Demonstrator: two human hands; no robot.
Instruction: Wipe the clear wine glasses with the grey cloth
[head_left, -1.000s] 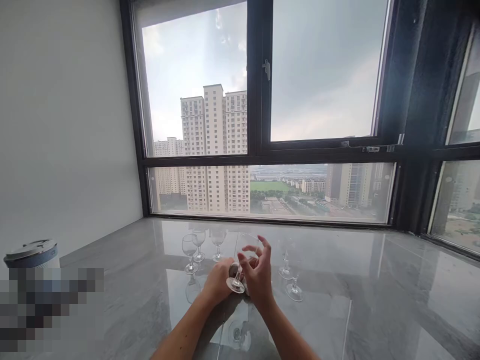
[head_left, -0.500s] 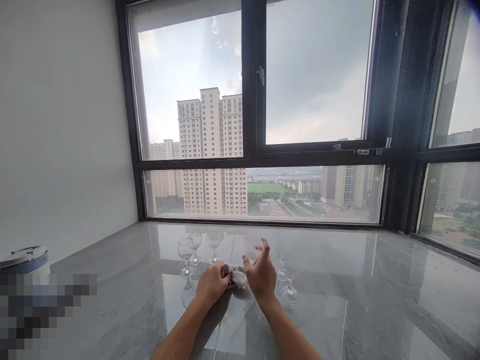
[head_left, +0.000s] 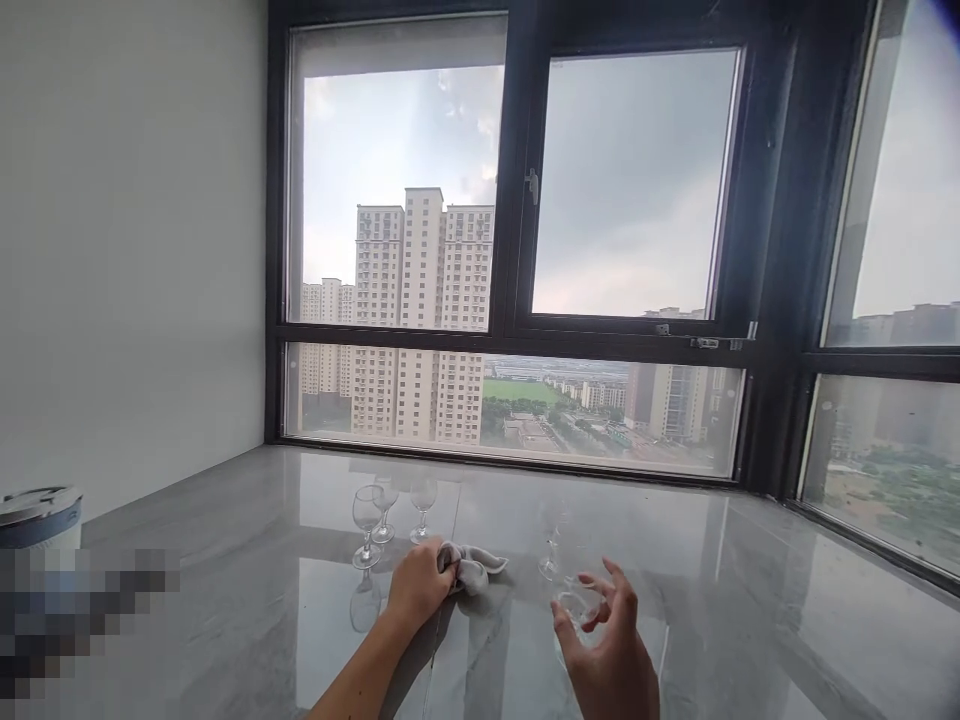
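My left hand (head_left: pixel 421 585) is closed on a bunched grey-white cloth (head_left: pixel 476 572) that rests on the shiny surface. To the right, my right hand (head_left: pixel 609 640) has its thumb and fingers curved around a clear stemmed glass (head_left: pixel 576 604). Its outline is faint and partly hidden by the fingers. Just beyond that hand stands another stemmed glass (head_left: pixel 551 555), hard to see against the reflections. Left of the cloth, three stemmed glasses stand upright: a near one (head_left: pixel 367 510), one close behind it (head_left: pixel 385 498) and one farther right (head_left: pixel 423 495).
Grey marble-look tiling (head_left: pixel 247 580) spreads around my hands, with strong reflections. A white container with a blue band (head_left: pixel 45 520) stands at the left edge. A dark window frame (head_left: pixel 517 345) borders the far side, and a plain wall (head_left: pixel 135 280) rises on the left.
My right hand has moved right and nearer to me, away from the cloth, with the faint glass between its fingers. My left hand stays on the cloth. The camera view has tilted slightly.
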